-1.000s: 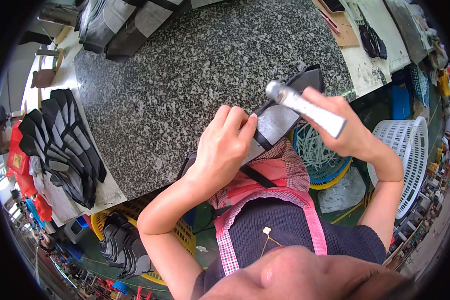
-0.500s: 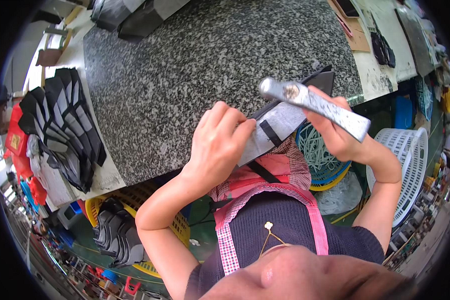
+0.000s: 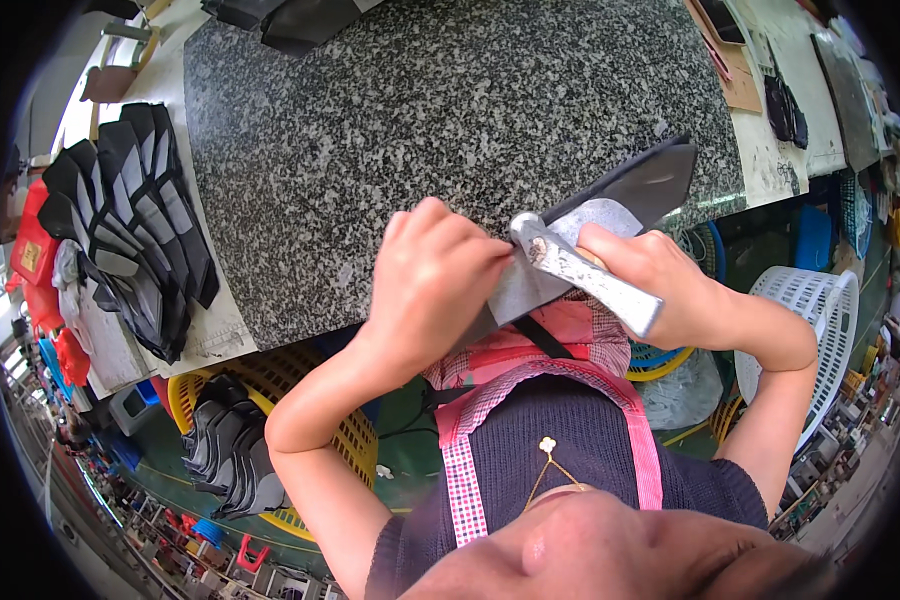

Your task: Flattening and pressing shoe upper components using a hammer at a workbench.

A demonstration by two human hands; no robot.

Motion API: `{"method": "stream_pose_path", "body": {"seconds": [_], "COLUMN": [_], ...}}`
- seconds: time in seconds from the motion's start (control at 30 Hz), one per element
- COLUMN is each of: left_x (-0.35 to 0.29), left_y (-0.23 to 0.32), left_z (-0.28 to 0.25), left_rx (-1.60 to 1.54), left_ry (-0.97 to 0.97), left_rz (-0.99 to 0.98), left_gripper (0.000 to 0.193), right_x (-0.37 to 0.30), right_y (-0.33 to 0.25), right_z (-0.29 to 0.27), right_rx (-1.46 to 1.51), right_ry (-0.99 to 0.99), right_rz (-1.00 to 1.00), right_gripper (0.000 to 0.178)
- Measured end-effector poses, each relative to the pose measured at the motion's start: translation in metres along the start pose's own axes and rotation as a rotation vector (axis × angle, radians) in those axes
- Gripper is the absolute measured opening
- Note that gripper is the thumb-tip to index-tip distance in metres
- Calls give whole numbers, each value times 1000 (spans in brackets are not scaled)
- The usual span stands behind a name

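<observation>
My right hand is closed round the handle of a metal hammer, and most of the handle is hidden by the fingers. The hammer's rounded end is over the folded edge of a black-and-grey sheet piece, close to my left fingertips; whether it touches cannot be made out. My left hand pinches that edge between thumb and fingers. The piece lies slantwise at the near edge of the speckled stone slab, its black end pointing far right. Part of it is hidden under my hands and the hammer.
Overlapping black-and-grey pieces lie left of the slab, with more pieces in a yellow basket below. Another dark stack sits at the far edge. A white basket stands at right; a phone lies far right.
The hammer has come down and to the left, toward my left fingertips. My left hand stays pinched on the edge, and more of the piece's black far end shows.
</observation>
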State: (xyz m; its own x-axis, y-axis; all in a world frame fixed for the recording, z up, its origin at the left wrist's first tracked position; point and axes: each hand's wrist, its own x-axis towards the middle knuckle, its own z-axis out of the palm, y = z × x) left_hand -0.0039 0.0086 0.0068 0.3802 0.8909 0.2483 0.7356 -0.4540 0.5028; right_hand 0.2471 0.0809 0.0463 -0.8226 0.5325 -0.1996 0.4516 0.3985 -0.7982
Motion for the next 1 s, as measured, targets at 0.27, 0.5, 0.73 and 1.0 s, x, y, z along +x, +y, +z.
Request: {"method": "stream_pose_path", "body": {"seconds": [0.27,0.5,0.73,1.0], "left_x": [-17,-3,39,19], "left_y": [7,8,21,17], "left_z": [3,15,44,28], "left_rx": [74,-22,-84,58], "left_ry": [40,76,273,91], "left_rz": [26,16,-86,20], "left_gripper": [21,19,10,28], "right_x": [10,5,-14,-14], "right_y": [-18,-3,0,4], "right_z": [-17,-20,-19,-27], "right_rx": [57,58,-106,-191], "right_ry": [277,125,87,310], "right_rz": [-161,-12,175,-75], "right_gripper": [20,21,23,27]}}
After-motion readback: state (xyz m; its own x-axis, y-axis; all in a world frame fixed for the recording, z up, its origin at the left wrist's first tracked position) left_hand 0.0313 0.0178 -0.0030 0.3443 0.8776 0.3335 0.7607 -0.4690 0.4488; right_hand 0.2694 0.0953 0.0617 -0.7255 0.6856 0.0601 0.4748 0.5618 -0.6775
